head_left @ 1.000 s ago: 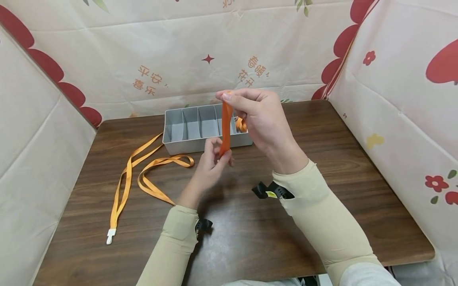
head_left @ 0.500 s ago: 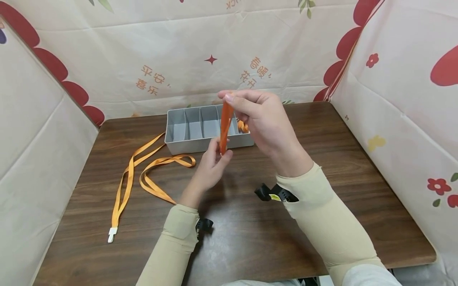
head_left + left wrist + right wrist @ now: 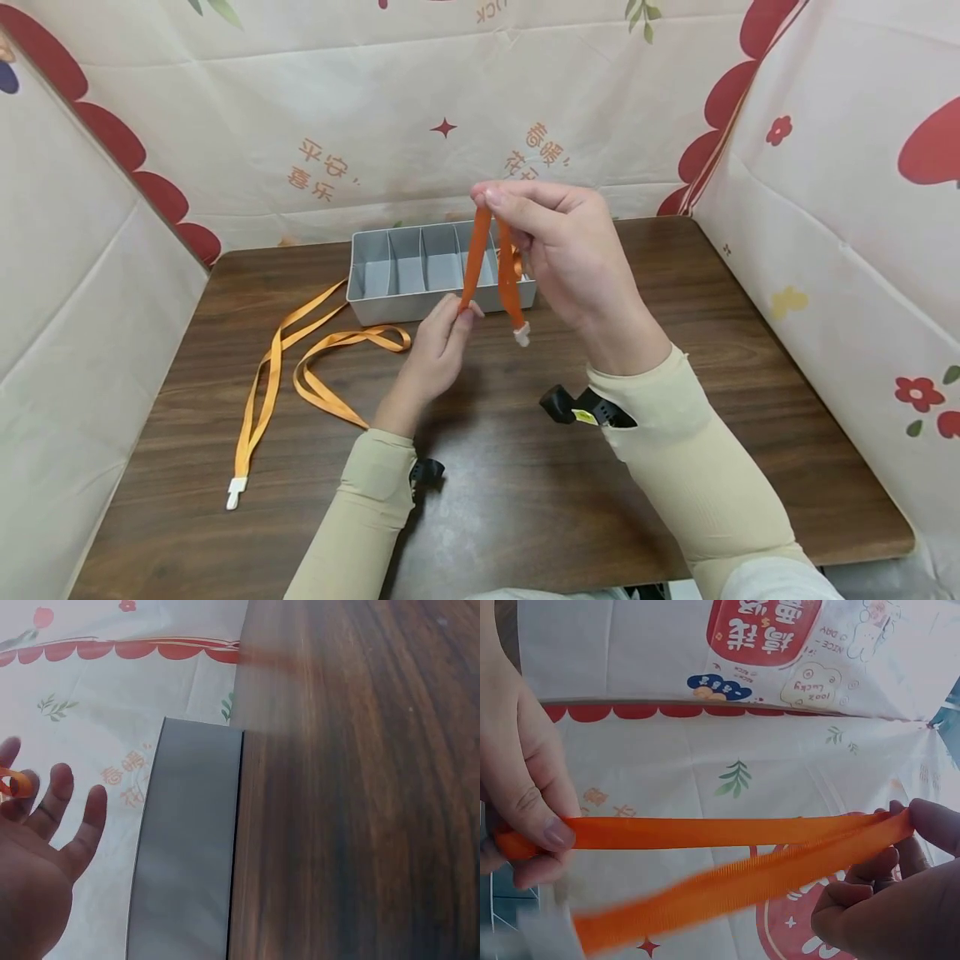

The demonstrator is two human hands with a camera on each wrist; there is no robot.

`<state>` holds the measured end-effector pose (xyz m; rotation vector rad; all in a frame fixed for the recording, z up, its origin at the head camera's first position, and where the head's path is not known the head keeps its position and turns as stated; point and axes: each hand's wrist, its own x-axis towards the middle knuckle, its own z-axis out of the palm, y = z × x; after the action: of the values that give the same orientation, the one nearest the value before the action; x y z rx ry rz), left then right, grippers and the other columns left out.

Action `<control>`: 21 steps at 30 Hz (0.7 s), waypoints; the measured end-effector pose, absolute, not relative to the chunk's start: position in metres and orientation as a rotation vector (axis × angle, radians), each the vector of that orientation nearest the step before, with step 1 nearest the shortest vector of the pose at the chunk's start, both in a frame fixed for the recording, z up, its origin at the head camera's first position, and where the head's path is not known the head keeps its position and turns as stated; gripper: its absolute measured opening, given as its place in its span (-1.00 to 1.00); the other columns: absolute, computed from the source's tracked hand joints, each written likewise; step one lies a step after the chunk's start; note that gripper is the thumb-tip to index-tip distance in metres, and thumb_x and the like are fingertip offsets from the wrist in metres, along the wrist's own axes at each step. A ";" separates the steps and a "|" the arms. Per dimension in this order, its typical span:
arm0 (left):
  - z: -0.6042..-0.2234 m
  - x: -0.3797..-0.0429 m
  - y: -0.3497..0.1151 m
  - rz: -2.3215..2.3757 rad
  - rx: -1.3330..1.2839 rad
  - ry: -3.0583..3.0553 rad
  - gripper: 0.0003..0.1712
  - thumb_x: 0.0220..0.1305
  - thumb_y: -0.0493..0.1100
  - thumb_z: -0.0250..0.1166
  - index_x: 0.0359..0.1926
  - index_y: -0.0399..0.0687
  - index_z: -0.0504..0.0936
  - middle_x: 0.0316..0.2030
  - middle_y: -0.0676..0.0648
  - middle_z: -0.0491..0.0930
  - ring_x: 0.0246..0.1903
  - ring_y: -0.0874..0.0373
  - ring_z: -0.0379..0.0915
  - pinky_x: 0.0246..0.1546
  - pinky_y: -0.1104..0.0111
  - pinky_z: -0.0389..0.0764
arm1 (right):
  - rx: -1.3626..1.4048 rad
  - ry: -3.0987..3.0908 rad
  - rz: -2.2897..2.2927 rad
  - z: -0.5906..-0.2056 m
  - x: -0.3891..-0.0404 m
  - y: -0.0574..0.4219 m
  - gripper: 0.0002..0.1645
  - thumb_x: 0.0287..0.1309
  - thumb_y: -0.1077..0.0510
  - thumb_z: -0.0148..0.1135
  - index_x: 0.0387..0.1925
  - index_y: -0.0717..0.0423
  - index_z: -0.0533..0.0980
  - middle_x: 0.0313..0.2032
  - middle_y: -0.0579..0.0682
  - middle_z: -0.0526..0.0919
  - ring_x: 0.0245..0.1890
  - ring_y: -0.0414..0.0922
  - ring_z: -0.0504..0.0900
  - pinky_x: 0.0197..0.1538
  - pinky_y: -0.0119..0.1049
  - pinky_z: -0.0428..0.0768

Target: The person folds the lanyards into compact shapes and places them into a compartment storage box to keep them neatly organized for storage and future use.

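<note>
An orange lanyard [image 3: 476, 254] is stretched between my two hands in the head view. The fingertips of my right hand [image 3: 573, 250] pinch its upper fold. Lower down, my left hand [image 3: 438, 346] pinches one strand. The other strand hangs from the right hand, ending in a white clip [image 3: 522, 334] that touches nothing. In the right wrist view both strands of the lanyard [image 3: 705, 832] run to the fold at the right hand [image 3: 900, 892]; the clip end is blurred. Only a bit of strap [image 3: 16, 784] shows at the fingers of the left hand [image 3: 37, 877] in the left wrist view.
A grey divided box [image 3: 397, 310] stands at the back of the table, behind my hands. Coiled orange strap [image 3: 517, 262] sits in its rightmost compartment, partly hidden. On the left lie more orange straps [image 3: 273, 358], one with a white clip [image 3: 236, 493]. Printed cloth walls enclose the table.
The strands held close together have come apart; the clip end now dangles separately on the right. My right hand has shifted slightly right, while the left keeps its pinch lower down.
</note>
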<state>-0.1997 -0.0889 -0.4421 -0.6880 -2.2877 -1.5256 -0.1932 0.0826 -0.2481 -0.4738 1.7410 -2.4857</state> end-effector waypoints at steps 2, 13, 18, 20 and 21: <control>-0.442 -0.200 -0.088 -1.541 -0.692 -2.240 -0.72 0.69 -0.27 -0.02 -0.05 -0.28 0.62 -0.09 -0.21 0.50 -0.14 -0.01 0.48 -0.10 0.26 0.53 | -0.485 1.740 -2.493 -0.248 -0.194 0.083 -0.83 0.40 0.29 0.34 -0.20 0.18 0.83 -0.16 0.00 0.84 -0.24 -0.10 0.44 -0.24 -0.38 0.38; -0.428 -0.199 -0.087 -1.819 -0.647 -2.153 -0.67 0.63 -0.34 0.08 0.30 -0.35 0.40 0.00 -0.36 0.66 -0.01 -0.13 0.64 0.15 0.28 0.67 | -0.395 1.826 -2.208 -0.276 -0.197 0.090 -0.70 0.46 0.21 0.25 -0.32 -0.10 0.83 -0.24 -0.14 0.74 -0.19 -0.11 0.41 -0.15 -0.30 0.36; -0.406 -0.203 -0.089 -1.635 -0.765 -2.082 -0.62 0.58 -0.39 0.11 0.33 -0.34 0.39 -0.05 -0.36 0.71 -0.08 -0.18 0.68 0.07 0.09 0.70 | -0.348 1.803 -2.124 -0.292 -0.196 0.091 -0.66 0.46 0.23 0.24 -0.43 -0.04 0.79 -0.49 -0.15 0.55 -0.33 -0.14 0.35 -0.23 -0.34 0.32; -0.395 -0.205 -0.090 -1.521 -0.827 -2.031 -0.71 0.57 -0.41 0.11 0.23 -0.40 0.48 -0.10 -0.34 0.71 -0.14 -0.19 0.67 0.00 0.09 0.70 | -0.331 1.815 -2.091 -0.296 -0.195 0.092 -0.65 0.47 0.20 0.24 -0.45 -0.02 0.79 -0.54 -0.15 0.49 -0.39 -0.16 0.33 -0.26 -0.35 0.31; -0.390 -0.206 -0.091 -1.468 -0.855 -2.005 -0.75 0.57 -0.42 0.12 0.17 -0.42 0.53 -0.12 -0.33 0.71 -0.15 -0.18 0.66 0.01 0.10 0.70 | -0.324 1.821 -2.075 -0.298 -0.195 0.093 -0.65 0.47 0.19 0.24 -0.45 -0.01 0.78 -0.57 -0.14 0.45 -0.41 -0.16 0.32 -0.27 -0.35 0.30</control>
<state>-0.2056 -0.0910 -0.3899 -0.8547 -2.0050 -1.4677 -0.1947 0.0926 -0.2976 -0.3240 1.8213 -2.0745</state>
